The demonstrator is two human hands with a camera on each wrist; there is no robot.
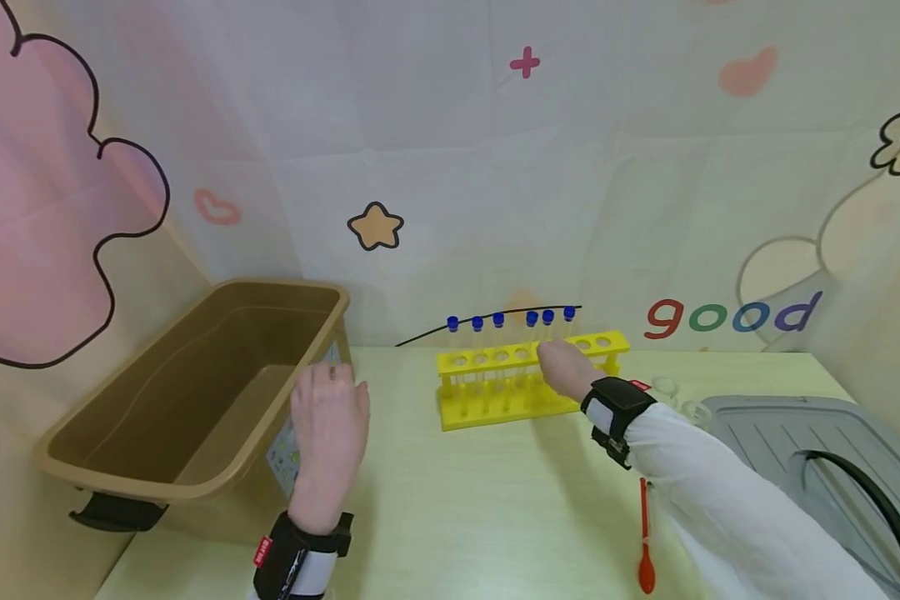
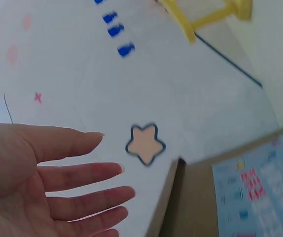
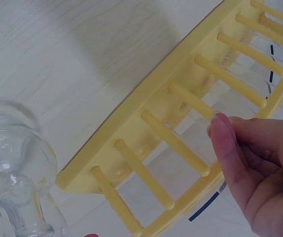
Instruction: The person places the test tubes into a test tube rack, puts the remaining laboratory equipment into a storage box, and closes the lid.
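Note:
A yellow test tube rack [image 1: 510,417] stands on the table near the back wall. In it, several clear test tubes with blue caps [image 1: 498,319] stand upright. My right hand [image 1: 570,371] is at the rack's front; its thumb and index finger pinch the rack at one of the yellow pegs [image 3: 188,98] in the right wrist view. My left hand [image 1: 330,421] hovers beside the right wall of a tan bin [image 1: 270,417], holding nothing. In the left wrist view its fingers [image 2: 89,200] are extended and slightly spread.
Clear glassware [image 3: 13,163] stands right of the rack, partly hidden by my right forearm in the head view. A red spoon-shaped thing [image 1: 647,571] lies near the front. A grey lid [image 1: 757,425] with a black handle [image 1: 881,500] lies at the right.

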